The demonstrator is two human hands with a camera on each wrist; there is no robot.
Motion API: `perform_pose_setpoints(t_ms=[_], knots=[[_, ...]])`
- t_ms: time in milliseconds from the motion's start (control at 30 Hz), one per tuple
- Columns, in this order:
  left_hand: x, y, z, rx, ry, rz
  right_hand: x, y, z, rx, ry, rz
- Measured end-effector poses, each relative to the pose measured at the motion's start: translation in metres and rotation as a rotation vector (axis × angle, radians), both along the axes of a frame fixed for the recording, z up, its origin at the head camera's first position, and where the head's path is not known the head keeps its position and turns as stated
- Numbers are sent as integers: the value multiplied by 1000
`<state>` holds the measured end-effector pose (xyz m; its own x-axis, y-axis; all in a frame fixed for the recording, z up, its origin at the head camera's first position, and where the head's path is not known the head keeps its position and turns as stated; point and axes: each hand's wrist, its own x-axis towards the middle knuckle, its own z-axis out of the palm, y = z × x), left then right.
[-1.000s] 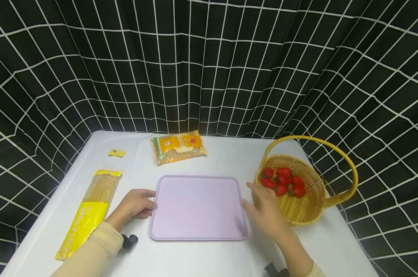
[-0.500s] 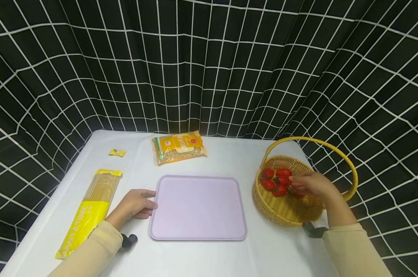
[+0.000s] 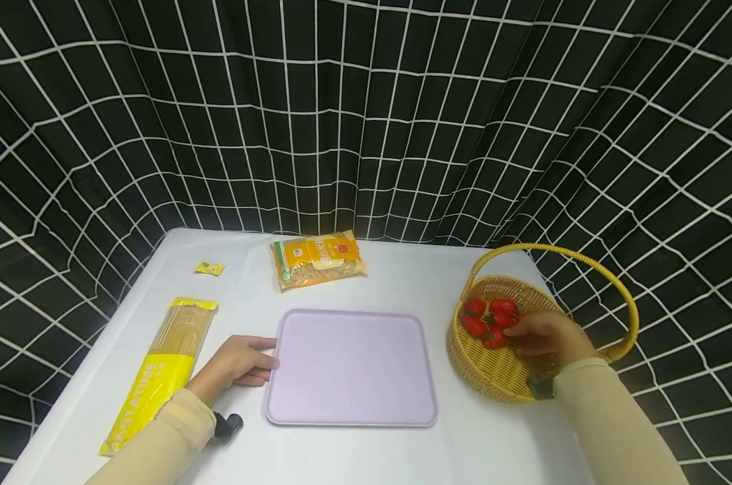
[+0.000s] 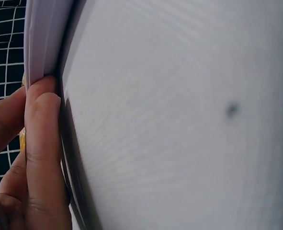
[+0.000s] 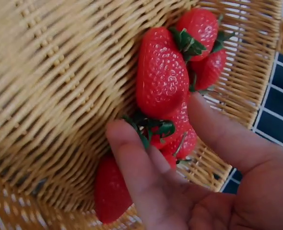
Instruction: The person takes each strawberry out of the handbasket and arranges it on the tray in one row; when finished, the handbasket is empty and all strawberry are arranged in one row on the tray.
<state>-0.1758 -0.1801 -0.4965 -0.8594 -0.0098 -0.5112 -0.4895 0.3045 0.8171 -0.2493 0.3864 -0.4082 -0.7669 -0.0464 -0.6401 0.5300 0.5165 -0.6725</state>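
Note:
My right hand (image 3: 547,337) is inside the yellow wicker basket (image 3: 481,380), over several red strawberries (image 3: 475,326). In the right wrist view, thumb and fingers are spread beside a strawberry (image 5: 163,72) with green leaves. The fingertips are close to or touching the fruit, and no firm grip shows. Part of the cluster is hidden behind the hand. At the left edge of the pale purple tray (image 3: 350,367), my left hand (image 3: 238,360) touches the rim with extended fingers. The left wrist view shows those fingertips (image 4: 48,100) against the tray's side.
A yellow pack of dry noodles (image 3: 159,377) lies left of the left forearm. Behind the tray is an orange-and-clear food bag (image 3: 319,259). A small yellow packet (image 3: 209,268) lies far left. The basket's tall handle (image 3: 620,289) arches over the right side.
My right hand has left the tray's right edge and reached rightward into the basket, among the strawberries. The left hand has stayed at the tray's left edge.

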Motion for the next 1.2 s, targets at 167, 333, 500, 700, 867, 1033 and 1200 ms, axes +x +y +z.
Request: perform_pose_setpoints(t_ms=[167, 333, 500, 700, 867, 1033, 1200], knots=[[0, -1, 0, 8, -4, -1, -9, -9, -6, -10, -27, 51], [1, -1, 0, 19, 3, 6, -13, -13, -13, -9, -36, 43], [1, -1, 0, 17, 10, 6, -26, -13, -24, -178, -126, 90], [1, -1, 1, 7, 12, -1, -32, -12, -32, -245, -129, 27], [2, -1, 2, -24, 5, -15, -23, -23, -31, -207, -59, -90], [1, -2, 4, -24, 2, -11, -28, -34, -29, -201, -73, -125], [0, -2, 2, -11, -1, -11, -35, -26, -31, -237, -112, -68]])
